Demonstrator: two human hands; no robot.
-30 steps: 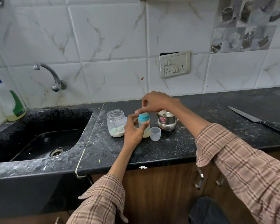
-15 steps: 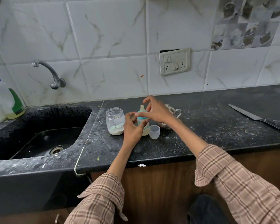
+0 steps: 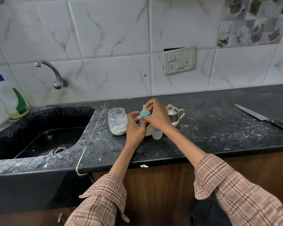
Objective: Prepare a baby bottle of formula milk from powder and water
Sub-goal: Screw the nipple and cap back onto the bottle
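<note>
A small baby bottle [image 3: 148, 130] with a blue collar and a teat stands upright on the black counter [image 3: 211, 128]. My left hand [image 3: 135, 128] wraps around the bottle's body. My right hand [image 3: 155, 115] grips the blue collar from above and from the right. An open glass jar [image 3: 117, 121] with white powder at its bottom stands just left of the bottle. The bottle's clear cap [image 3: 157, 134] lies on the counter beside it to the right. A small steel pot with a lid [image 3: 174, 114] sits behind my right hand.
A black sink [image 3: 44, 139] with a wall tap [image 3: 54, 74] lies to the left, with a soap bottle [image 3: 11, 98] at its far corner. A long knife [image 3: 265, 118] lies on the counter at far right. Powder dusts the counter.
My right hand came down from above the bottle onto its blue collar, so the teat and the steel pot now show. The left hand kept its hold on the bottle.
</note>
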